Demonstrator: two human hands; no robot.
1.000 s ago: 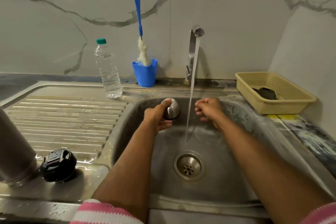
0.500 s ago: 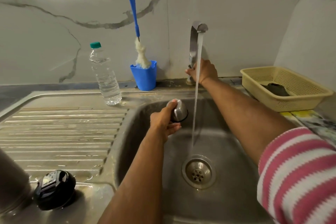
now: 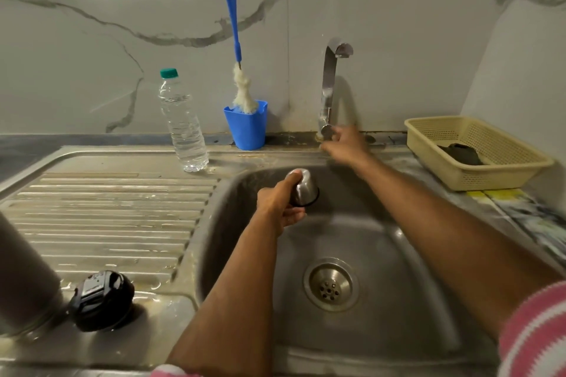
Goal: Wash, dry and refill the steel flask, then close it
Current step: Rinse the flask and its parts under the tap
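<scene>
Grey-veined white marble wall (image 3: 92, 40); a blue brush handle (image 3: 232, 15) with cream bristles stands in a blue cup (image 3: 246, 125). The clear bottle (image 3: 182, 122) has a green cap. A pale yellow mesh basket (image 3: 477, 162) sits at the counter's right edge. A glossy black lid (image 3: 102, 300) lies at the steel drainboard's (image 3: 107, 208) near corner. The sleeve (image 3: 536, 333) is pink-and-white striped

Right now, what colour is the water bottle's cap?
Green, on the water bottle's cap, clearest in the head view.
</scene>
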